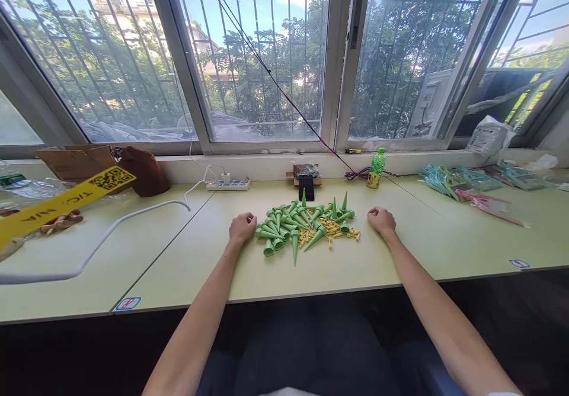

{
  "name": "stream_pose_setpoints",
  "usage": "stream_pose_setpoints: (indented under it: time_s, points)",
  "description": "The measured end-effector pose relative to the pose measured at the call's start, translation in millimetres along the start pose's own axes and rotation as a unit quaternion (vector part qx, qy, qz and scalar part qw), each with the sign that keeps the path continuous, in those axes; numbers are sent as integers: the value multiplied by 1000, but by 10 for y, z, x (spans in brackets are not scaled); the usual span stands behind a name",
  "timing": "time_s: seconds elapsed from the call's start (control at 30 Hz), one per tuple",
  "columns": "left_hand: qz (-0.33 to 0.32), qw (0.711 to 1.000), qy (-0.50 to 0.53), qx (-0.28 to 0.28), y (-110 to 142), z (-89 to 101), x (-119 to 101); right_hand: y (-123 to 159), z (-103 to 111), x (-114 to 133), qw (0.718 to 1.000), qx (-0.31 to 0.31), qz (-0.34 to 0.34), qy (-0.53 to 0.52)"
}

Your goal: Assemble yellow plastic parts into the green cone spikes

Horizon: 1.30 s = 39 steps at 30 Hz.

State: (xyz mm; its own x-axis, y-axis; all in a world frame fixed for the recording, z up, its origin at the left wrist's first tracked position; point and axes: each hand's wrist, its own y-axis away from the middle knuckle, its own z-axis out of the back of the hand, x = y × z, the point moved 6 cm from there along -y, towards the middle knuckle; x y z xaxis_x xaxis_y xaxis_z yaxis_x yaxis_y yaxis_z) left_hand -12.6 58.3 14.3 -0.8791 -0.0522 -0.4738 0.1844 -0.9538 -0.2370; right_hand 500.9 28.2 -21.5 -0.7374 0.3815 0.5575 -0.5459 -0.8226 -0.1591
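Observation:
A heap of green plastic cone-shaped spikes [295,245] lies on the pale table [275,280] between my hands, some upright and most on their sides. Small yellow plastic pieces [331,229] are scattered at the heap's right side, partly under the spikes. My left hand [243,227] rests on the tabletop just left of the heap, fingers curled in. To the right of the heap, a short gap away, my right hand [382,220] also lies with its fingers curled. No object shows in either hand.
Behind the heap, a black phone [306,188] leans on a small cardboard box. A green-labelled bottle [376,169] stands by the sill, and a white power strip [228,185] lies left. Bundled blue straps [438,181] lie right. A white cable [128,217] and yellow tag [57,206] cross the left.

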Motion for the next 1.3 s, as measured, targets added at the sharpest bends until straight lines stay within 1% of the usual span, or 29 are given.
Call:
stream_pose_setpoints:
  time_s: [1.3]
  points:
    - [-4, 1000, -4, 2, -15, -27, 7, 4, 9, 5, 1000, 5, -1, 1]
